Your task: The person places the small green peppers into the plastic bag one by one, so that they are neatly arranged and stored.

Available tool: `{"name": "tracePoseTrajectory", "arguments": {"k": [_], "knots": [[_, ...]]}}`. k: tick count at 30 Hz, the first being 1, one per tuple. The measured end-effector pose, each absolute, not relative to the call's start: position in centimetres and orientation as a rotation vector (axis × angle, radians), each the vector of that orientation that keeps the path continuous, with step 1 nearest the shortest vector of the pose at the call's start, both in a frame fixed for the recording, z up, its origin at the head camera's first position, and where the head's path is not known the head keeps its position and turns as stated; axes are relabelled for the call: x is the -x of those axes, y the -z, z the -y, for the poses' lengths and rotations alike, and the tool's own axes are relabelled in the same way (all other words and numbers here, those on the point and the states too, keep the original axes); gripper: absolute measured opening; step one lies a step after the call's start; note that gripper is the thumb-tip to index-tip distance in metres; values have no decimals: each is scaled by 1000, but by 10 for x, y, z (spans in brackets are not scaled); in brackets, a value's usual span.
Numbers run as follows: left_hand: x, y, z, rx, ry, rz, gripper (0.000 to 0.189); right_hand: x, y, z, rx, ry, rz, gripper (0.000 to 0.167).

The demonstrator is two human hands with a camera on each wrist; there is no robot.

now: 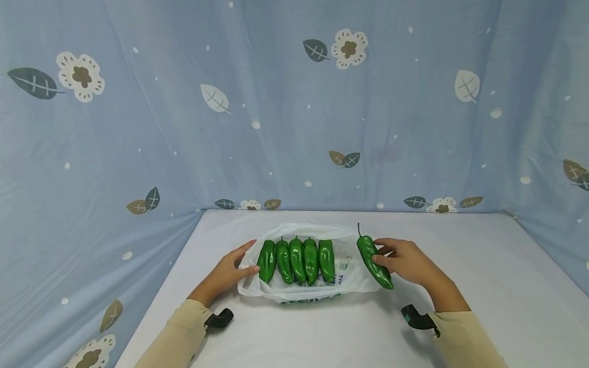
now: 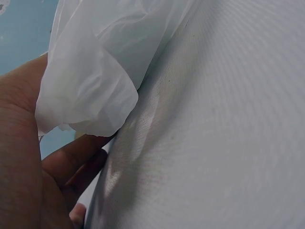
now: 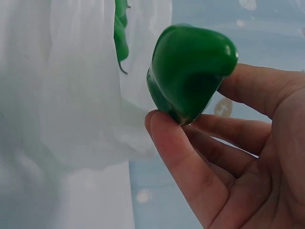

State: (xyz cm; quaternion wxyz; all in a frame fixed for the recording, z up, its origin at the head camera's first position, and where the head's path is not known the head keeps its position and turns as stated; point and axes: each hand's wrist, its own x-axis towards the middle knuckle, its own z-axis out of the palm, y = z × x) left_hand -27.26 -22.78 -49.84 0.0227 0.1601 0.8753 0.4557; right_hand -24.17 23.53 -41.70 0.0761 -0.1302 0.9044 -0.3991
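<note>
In the head view, my right hand (image 1: 401,260) pinches a long green chili pepper (image 1: 372,260) between thumb and fingers, its thin stem pointing up and away. The pepper overlaps the right end of a white plastic bag (image 1: 289,294). From the right wrist view, the blunt near end of this pepper (image 3: 190,67) fills the space between thumb and fingertips. Several more green peppers (image 1: 296,260) lie side by side in the spread bag. My left hand (image 1: 227,269) rests at the bag's left end, thumb and forefinger spread apart; in the left wrist view, white plastic (image 2: 90,81) covers part of it.
A white cloth (image 1: 316,346) covers the table. Behind and to the sides hangs a blue curtain (image 1: 276,149) printed with leaves and flowers. Black devices (image 1: 219,318) sit at both wrists, next to the beige sleeves (image 1: 173,339).
</note>
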Motion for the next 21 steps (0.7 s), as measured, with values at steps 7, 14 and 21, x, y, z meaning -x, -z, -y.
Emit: {"name": "tracePoseTrajectory", "arguments": {"k": [7, 14, 21], "knots": [[272, 499, 228, -507, -1420, -2700, 85, 244, 421, -221, 435, 1182, -2684, 57], [275, 501, 228, -491, -1412, -2708, 83, 240, 419, -206, 485, 1144, -2673, 55], [277, 504, 230, -503, -1436, -2699, 81, 239, 424, -198, 545, 1091, -2675, 53]]}}
